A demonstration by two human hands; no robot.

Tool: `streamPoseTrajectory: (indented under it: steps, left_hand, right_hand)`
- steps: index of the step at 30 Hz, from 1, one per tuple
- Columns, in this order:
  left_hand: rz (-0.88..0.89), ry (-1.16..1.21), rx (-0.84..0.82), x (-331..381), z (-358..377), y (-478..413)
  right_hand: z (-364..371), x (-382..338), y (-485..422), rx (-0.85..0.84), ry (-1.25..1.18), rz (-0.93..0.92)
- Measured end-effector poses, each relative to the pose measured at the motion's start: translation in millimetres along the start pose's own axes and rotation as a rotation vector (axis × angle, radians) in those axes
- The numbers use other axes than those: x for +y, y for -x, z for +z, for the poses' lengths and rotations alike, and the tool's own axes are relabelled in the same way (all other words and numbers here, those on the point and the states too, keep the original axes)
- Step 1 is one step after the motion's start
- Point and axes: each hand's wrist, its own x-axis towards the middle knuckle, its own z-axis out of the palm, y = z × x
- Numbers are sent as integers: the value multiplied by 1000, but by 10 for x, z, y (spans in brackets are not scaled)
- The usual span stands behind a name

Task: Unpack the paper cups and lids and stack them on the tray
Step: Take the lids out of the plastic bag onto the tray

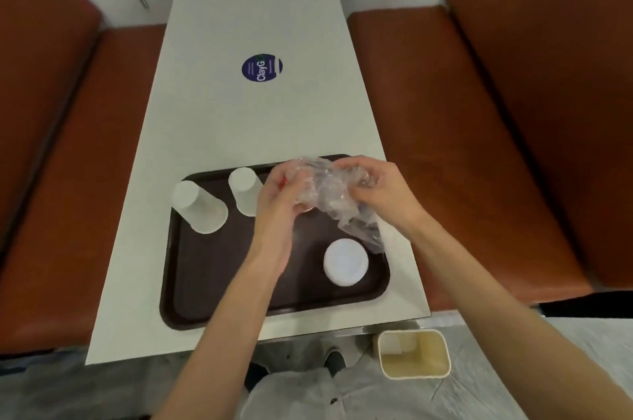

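A dark brown tray (212, 289) lies on the white table near its front edge. Two stacks of white paper cups stand upside down on it: one at the far left corner (198, 207), one further right (245, 191). A stack of white lids (345, 262) sits at the tray's near right. Above the tray's far right, both hands crumple a clear plastic wrapper (329, 193). My left hand (279, 195) grips its left side and my right hand (375, 188) grips its right side. A loose tail of the wrapper hangs down toward the lids.
The white table (253, 118) carries a round blue sticker (262, 68) in the middle. Brown padded benches (479, 131) run along both sides. A cream waste bin (414, 354) stands on the floor below the table's near right corner.
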Motion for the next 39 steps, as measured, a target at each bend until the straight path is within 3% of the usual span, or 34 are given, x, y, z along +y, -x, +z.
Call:
streamPoseTrajectory:
  steps: [5,10,12,16,19,26,32,37,39]
  left_hand:
    - [-53,7,140,-12,-234,-141]
    - [-120,-11,74,-3,-66,-246]
    - [-111,-69,62,-51,11,-304]
    - [-79,-208,80,-136,55,-428]
    - [-47,-303,78,-180,12,-462]
    - [81,-385,126,-247,-57,-370]
    - [83,-455,54,-265,-60,-212]
    - [106,-395,105,-239,-189,-128]
    - [113,-405,126,-241,-227,-93]
  right_hand:
    - [-419,212,-690,74,234,19]
    - [-332,305,-1273,117,412,-31]
    - [-250,379,-1403,65,527,-50]
    - [-134,568,-1498,-223,868,-91]
    - [-108,584,-1431,-297,933,-91]
    - [-186,572,-978,-31,951,-292]
    - [-234,563,-1230,-57,984,-204]
    - [-241,305,-1500,110,1017,-364]
    - [-187,284,-1527,88,1045,-355]
